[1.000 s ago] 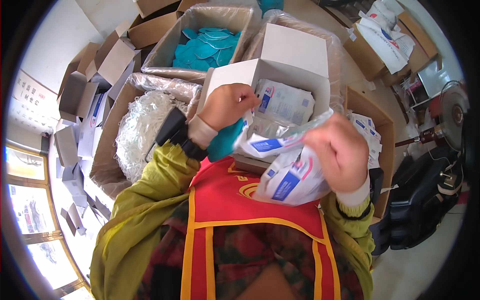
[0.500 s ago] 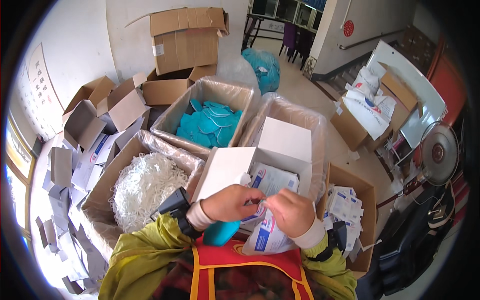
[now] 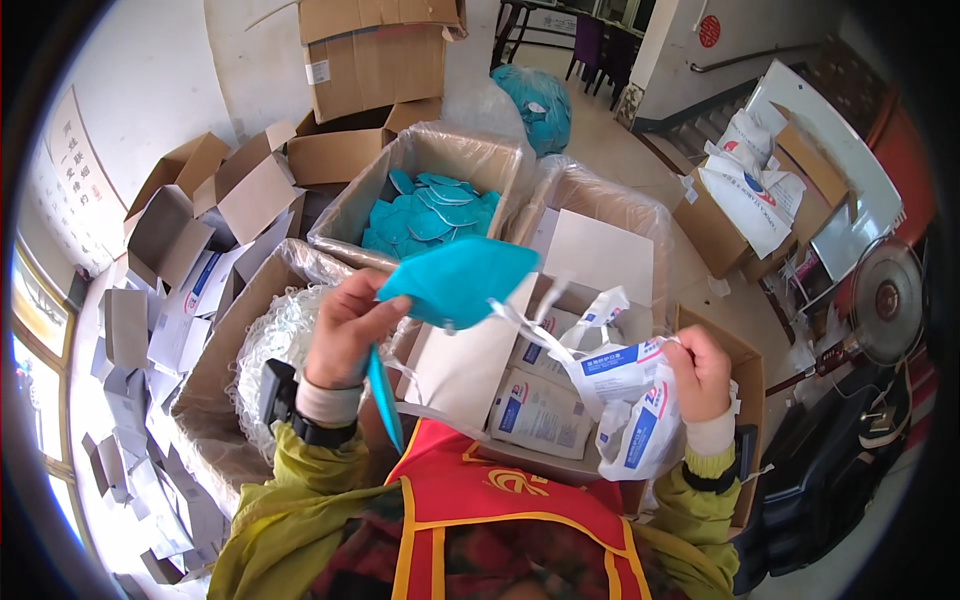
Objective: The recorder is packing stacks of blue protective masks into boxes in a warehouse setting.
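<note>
My left hand (image 3: 350, 335) pinches a teal face mask (image 3: 455, 283), held up over the open white carton (image 3: 455, 375). A second teal mask (image 3: 380, 400) hangs edge-on below that hand. Closed around torn white packets (image 3: 635, 410) with blue and red print, my right hand (image 3: 705, 370) is at the carton's right side. White straps or strips of wrapper stretch between the mask and the packets; which they are, I cannot tell. Sealed packets (image 3: 540, 415) lie inside the carton.
Beyond the carton stands a lined box (image 3: 330, 235) of teal masks (image 3: 430, 205). White elastic loops (image 3: 270, 340) fill a box at the left. At right is a brown box (image 3: 755, 400). Opened cartons (image 3: 125, 330) pile up far left; a fan (image 3: 880, 300) stands far right.
My hands have moved apart from their meeting point over the carton. The left has lifted the teal mask up and left; the right has carried the packets rightward.
</note>
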A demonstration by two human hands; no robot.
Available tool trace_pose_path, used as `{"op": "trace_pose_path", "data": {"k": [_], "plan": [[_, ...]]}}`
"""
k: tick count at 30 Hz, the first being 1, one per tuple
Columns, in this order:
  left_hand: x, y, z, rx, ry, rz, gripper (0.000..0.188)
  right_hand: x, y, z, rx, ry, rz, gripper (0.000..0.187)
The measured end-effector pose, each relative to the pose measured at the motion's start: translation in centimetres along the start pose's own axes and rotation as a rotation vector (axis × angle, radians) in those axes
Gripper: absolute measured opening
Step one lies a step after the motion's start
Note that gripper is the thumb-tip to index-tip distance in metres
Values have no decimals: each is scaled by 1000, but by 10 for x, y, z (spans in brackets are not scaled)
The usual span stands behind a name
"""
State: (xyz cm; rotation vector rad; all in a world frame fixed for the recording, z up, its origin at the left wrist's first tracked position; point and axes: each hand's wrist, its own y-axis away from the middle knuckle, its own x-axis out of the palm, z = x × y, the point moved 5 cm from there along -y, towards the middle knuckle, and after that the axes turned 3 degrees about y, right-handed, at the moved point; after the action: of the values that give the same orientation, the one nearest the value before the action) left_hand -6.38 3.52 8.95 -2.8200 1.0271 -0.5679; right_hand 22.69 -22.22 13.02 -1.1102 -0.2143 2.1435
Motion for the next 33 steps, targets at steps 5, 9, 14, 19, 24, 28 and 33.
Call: {"op": "trace_pose_path", "data": {"k": [5,9,14,19,24,28,33], "plan": [[-14,0,2,-2,81,41,18,71,-38,-11,-77,287,278,21],[-9,-1,16,-81,132,41,12,154,-52,-71,2,422,520,22],[3,1,20,42,31,39,45,185,-49,-117,-31,723,557,22],[23,-8,40,-35,-22,-42,53,208,-51,-144,263,663,548,28],[47,-13,49,-124,-215,42,47,184,-42,-111,-72,690,524,25],[80,-21,61,166,-603,162,21,119,-22,-44,-124,223,499,16],[144,-6,68,234,-701,586,22,71,11,10,-311,80,329,11]]}}
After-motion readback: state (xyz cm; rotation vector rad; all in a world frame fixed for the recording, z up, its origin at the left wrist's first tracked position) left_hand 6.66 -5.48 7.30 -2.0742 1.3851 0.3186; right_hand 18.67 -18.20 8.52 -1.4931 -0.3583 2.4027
